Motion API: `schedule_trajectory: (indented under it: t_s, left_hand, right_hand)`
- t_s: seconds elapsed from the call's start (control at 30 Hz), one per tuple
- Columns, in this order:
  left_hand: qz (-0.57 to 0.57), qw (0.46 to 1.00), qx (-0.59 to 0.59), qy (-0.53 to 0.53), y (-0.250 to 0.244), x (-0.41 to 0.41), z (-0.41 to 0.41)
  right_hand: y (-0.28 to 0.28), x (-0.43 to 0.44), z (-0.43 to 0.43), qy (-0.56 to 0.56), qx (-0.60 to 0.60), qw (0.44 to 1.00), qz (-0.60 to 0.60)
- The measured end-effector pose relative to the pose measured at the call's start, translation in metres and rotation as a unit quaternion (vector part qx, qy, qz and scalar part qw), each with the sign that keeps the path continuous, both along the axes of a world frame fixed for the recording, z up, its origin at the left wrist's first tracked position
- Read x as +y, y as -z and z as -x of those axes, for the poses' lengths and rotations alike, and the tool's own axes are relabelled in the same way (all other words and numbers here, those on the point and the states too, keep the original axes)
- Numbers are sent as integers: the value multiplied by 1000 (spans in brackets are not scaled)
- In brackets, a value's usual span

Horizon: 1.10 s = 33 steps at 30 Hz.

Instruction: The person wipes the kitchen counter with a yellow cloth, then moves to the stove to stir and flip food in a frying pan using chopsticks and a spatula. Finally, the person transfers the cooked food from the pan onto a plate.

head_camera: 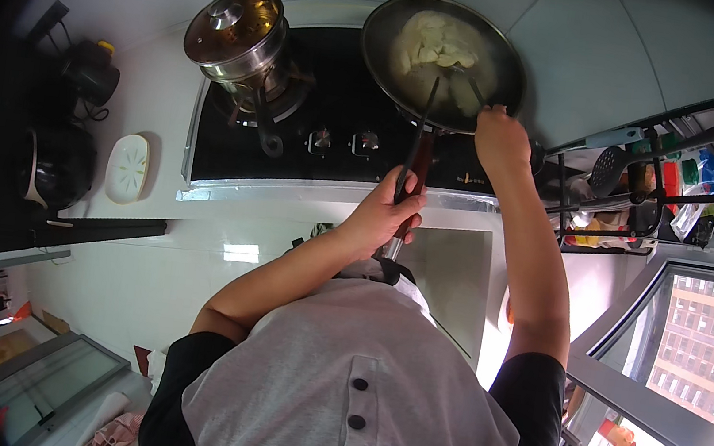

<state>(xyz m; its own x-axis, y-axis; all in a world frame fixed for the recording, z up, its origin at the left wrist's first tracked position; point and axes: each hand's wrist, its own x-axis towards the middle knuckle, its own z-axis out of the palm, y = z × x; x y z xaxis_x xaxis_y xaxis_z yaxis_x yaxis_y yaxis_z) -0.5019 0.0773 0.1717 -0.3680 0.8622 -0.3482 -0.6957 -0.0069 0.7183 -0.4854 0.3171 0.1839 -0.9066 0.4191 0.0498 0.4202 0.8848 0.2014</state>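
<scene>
A wok (515,75) stands on the right side of the black gas stove (336,177), holding pale food pieces (439,42) in cloudy liquid, with a haze over them. My left hand (385,210) grips the wok's brown handle (422,164) together with a long dark utensil (425,111), whose tip reaches over the wok. At the wok's near right rim, my right hand (504,141) holds a utensil (476,92) whose far end meets the food; its exact kind is unclear. On the left burner sits a steel saucepan (246,62) under a glass lid (255,20).
Left of the stove lie a patterned white dish (127,168) and a black appliance (63,167). To the right stands a black rack (661,193) with a slotted spatula (607,170), bottles and packets. Two stove knobs (365,144) face me. A window (702,352) is at lower right.
</scene>
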Motion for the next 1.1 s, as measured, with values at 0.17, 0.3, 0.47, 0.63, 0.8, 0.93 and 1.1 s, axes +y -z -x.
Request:
schedule_trajectory:
  t_s: [0.17,0.3,0.47,0.63,0.8,0.93,1.1]
  left_hand:
    - [2,1000,-6,1,-4,-4,5]
    - [6,1000,-11,2,-3,-6,4]
    - [6,1000,-11,1,-1,-8,3]
    - [10,1000,-12,4,-2,-7,3]
    - [21,1000,8,2,-6,-6,4]
    - [27,1000,13,-3,-8,-6,4]
    - [28,999,-7,-16,-4,-7,3]
  right_hand:
    - [-17,-4,-12,-8,-14,1000,1]
    - [-55,-7,-37,18,-46,999,2]
    - [-102,-10,-55,25,39,998,51]
    - [-86,23,-6,20,94,994,59]
    - [-32,49,43,30,63,997,31]
    - [-21,53,48,22,33,996,81]
    - [-51,55,22,-39,52,990,127]
